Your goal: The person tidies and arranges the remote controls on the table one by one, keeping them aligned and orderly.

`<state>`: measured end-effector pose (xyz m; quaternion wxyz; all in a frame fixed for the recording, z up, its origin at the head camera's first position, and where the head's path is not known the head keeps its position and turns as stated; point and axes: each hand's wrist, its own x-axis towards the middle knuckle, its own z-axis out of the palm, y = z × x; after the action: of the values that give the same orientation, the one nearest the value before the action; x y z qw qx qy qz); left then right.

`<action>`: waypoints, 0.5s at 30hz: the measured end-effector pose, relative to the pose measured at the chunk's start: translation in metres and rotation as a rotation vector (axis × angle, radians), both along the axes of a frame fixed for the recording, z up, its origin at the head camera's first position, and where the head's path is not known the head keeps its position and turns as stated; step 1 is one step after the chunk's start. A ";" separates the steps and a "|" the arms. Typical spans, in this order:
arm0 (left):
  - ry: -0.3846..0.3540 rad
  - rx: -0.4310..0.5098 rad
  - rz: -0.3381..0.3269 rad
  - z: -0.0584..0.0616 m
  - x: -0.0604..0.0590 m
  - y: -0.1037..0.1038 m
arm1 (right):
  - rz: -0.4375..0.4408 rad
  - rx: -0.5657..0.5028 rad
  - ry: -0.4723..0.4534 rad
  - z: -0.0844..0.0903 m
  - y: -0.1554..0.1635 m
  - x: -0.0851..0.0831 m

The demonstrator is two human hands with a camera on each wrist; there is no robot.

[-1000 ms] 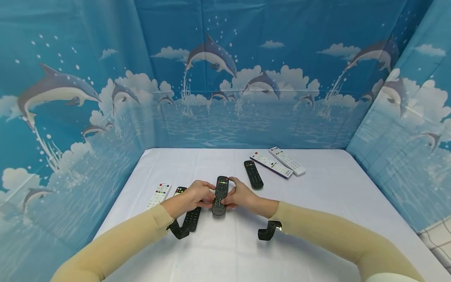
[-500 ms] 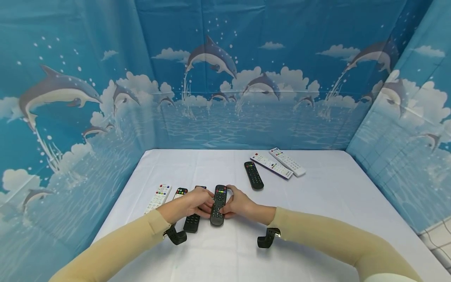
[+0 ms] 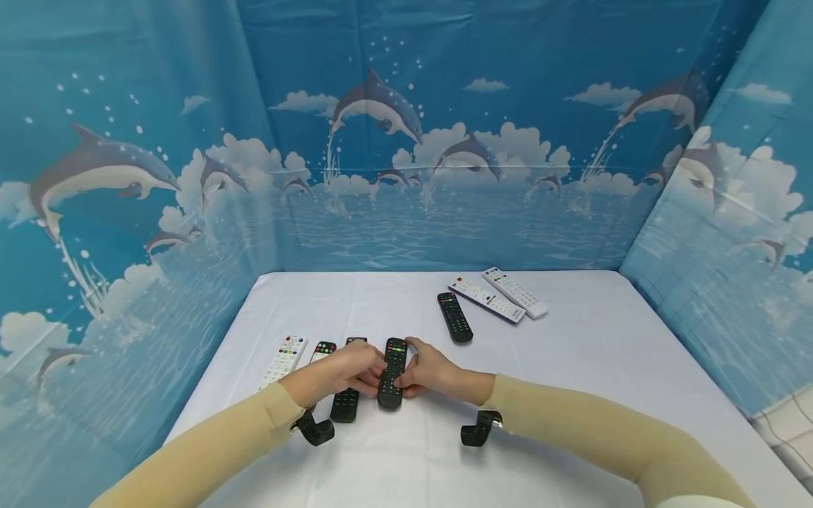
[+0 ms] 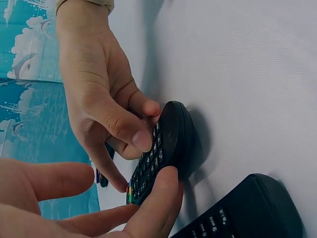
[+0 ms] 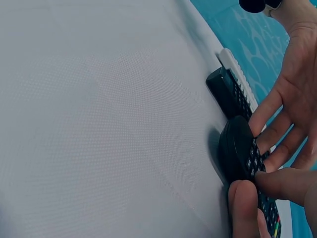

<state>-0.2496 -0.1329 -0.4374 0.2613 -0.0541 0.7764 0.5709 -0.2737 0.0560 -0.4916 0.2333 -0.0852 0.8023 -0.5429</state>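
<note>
A black remote (image 3: 392,372) with coloured top buttons lies buttons up on the white table (image 3: 571,367). My left hand (image 3: 368,372) pinches its left side, and my right hand (image 3: 409,372) pinches its right side with the thumb on the keys. In the left wrist view the same remote (image 4: 163,146) sits between the fingers of both hands. The right wrist view has that remote (image 5: 241,153) near my right fingertips (image 5: 245,208), resting on the cloth.
Left of the held remote lie two more black remotes (image 3: 346,403) (image 3: 324,348), partly under my left hand, and a white remote (image 3: 284,361). Farther back right are a black remote (image 3: 454,317) and two white remotes (image 3: 486,299) (image 3: 516,291). Blue dolphin backdrops wall three sides.
Both hands have drawn the black remote nearer to me, in line beside the other black remotes. Another black remote's top now shows beside my left hand.
</note>
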 end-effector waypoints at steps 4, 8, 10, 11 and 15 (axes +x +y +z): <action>0.013 0.000 0.004 0.002 0.001 -0.003 | 0.015 0.007 0.009 0.001 -0.003 -0.002; -0.002 0.002 -0.008 0.002 0.003 -0.006 | 0.034 -0.008 -0.003 -0.002 -0.005 0.000; -0.008 0.008 -0.024 0.002 0.004 -0.006 | 0.039 -0.023 -0.012 -0.003 -0.005 0.001; -0.008 0.013 -0.034 0.003 0.004 -0.006 | 0.039 -0.027 -0.013 -0.003 -0.004 0.002; -0.001 0.030 -0.072 0.003 0.006 -0.005 | 0.031 -0.036 -0.009 -0.001 -0.002 0.005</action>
<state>-0.2439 -0.1376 -0.4340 0.2829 -0.0228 0.7692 0.5726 -0.2686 0.0539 -0.4931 0.2437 -0.0992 0.7898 -0.5541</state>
